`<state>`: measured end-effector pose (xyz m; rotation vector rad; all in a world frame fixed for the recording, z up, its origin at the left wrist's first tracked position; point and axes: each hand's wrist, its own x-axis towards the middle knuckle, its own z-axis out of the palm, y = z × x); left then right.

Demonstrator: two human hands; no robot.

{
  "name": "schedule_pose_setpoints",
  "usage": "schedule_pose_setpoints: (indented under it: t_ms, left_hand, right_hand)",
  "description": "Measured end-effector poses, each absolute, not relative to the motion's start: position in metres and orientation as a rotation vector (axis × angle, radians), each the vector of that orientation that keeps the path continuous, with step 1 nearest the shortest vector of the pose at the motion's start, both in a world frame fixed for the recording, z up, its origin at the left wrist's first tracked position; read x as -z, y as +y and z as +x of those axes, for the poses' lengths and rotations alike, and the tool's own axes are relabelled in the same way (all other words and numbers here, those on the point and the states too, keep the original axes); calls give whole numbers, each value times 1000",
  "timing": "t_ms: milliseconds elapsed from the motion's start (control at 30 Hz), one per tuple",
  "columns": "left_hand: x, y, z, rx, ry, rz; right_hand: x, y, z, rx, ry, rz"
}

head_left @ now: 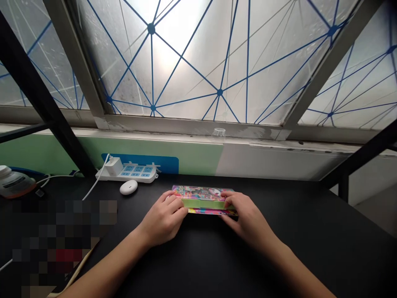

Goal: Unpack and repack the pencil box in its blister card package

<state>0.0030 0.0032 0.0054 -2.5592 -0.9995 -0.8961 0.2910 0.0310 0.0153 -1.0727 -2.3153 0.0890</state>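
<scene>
A flat, brightly printed case with a cartoon pattern and a lime-green long side lies on the black tabletop, directly in front of me. My left hand grips its left end, with the fingers curled over the top. My right hand holds the right end, fingertips resting on the green side. A yellow-pink printed layer shows below the green band. The hands hide both ends of the case.
Behind the case lie a white oval earbud case and a white power strip with a plugged-in charger and cable. A bottle stands at the far left. The lower-left area is pixelated. Black metal posts frame the table.
</scene>
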Motion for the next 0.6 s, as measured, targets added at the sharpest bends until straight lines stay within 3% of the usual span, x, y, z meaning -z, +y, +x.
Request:
schedule_pose_setpoints:
  t_ms: [233,600]
  left_hand:
    - [-23,-8,8,969,-954,-2612]
    - [-2,11,-10,708,-1671,-2689]
  right_hand:
    - [-10,23,274,-87,-2453,-926]
    - [-24,-3,253,-171,-2682,-816]
